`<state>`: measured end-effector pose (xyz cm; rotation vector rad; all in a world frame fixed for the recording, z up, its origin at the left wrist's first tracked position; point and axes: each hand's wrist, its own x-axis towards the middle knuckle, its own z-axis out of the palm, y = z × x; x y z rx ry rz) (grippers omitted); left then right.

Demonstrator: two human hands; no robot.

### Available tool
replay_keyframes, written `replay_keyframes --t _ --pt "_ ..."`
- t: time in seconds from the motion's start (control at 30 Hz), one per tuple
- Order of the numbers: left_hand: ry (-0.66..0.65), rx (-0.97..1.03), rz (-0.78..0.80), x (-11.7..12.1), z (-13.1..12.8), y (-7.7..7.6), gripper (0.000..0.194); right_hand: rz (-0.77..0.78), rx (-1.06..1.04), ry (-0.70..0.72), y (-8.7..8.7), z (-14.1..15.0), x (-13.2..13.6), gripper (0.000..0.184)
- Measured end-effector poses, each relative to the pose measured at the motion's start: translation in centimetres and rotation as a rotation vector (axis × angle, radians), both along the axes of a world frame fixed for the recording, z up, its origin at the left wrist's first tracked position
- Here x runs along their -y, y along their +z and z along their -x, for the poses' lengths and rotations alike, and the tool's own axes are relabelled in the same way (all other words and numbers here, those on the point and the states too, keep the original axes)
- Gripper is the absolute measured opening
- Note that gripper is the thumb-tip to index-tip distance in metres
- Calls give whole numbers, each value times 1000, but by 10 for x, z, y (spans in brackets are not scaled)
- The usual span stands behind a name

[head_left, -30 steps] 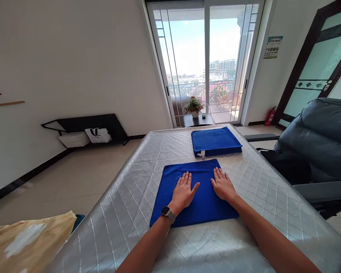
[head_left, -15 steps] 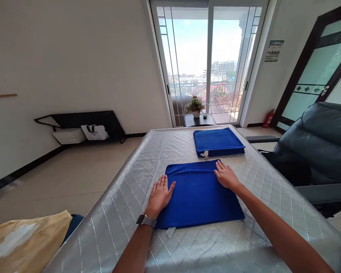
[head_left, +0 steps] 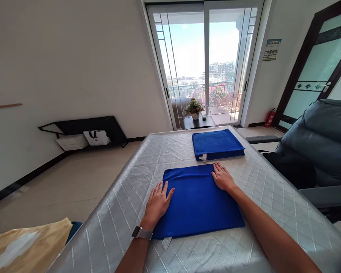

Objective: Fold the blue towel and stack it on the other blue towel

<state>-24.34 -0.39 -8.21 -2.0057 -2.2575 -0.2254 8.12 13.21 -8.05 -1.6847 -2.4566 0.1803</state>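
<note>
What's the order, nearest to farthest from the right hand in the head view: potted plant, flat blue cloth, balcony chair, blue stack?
From the right hand:
1. Flat blue cloth: directly under it, touching.
2. Blue stack: just beyond, on the same silver quilted surface.
3. Potted plant: past that surface's far edge.
4. Balcony chair: outside, behind the glass.

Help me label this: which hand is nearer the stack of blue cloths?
Right. The right hand lies just short of the stack, at the far right corner of the near cloth; the left hand is farther, by its left edge.
</note>
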Motion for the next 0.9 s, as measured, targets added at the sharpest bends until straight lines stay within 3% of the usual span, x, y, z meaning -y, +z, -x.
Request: replay_keyframes --t 0.27,0.4,0.47,0.57,0.63,0.7,0.8,0.9 --pt "71 -3 64 -1 -3 -5 84 8 -6 -12 2 0 0 67" --pt "101 -33 61 -5 -4 0 85 30 -32 -2 4 0 2 67" --pt "69 -42 22 -11 -17 6 85 26 -44 -15 5 1 2 67" --pt "-166 -31 -23 -27 -63 18 77 12 -54 -37 5 4 3 66" --pt "-357 -5 -5 -43 -109 25 72 11 -53 -36 4 3 3 66" --pt "-467 33 13 -62 -157 28 70 14 -44 -14 2 0 2 66" --pt "-488 115 54 -88 -209 26 71 28 -23 32 -1 -5 1 66" --pt "-427 146 76 -102 -218 18 71 34 -17 32 -1 -7 -1 67"
